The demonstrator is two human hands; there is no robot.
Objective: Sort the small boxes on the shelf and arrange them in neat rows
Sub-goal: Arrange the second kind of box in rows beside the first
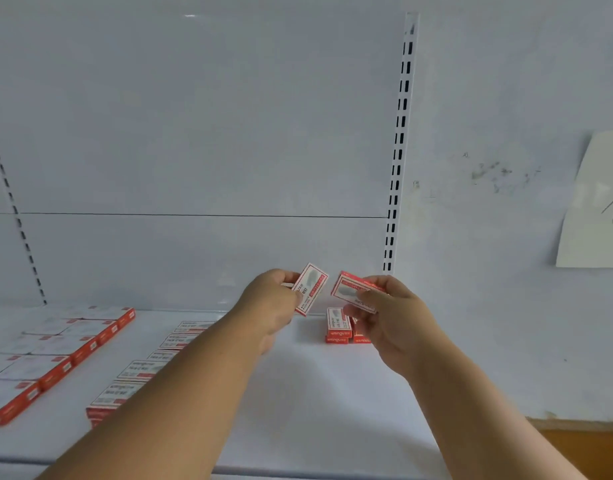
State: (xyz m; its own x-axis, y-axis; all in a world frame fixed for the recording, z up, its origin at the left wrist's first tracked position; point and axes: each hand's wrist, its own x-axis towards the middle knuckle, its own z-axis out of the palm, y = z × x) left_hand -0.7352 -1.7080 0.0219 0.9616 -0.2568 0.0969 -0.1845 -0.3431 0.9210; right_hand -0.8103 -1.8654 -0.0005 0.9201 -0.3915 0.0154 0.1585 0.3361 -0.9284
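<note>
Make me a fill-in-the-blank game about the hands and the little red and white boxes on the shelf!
1. The left hand holds ____ small box.
2. The right hand holds its box up in the air, not resting on the ____.
3. The small stack of boxes on the shelf sits just below the ____ hand.
4. The row of boxes lies partly behind the ____ forearm.

Missing words: one; shelf; right; left
</note>
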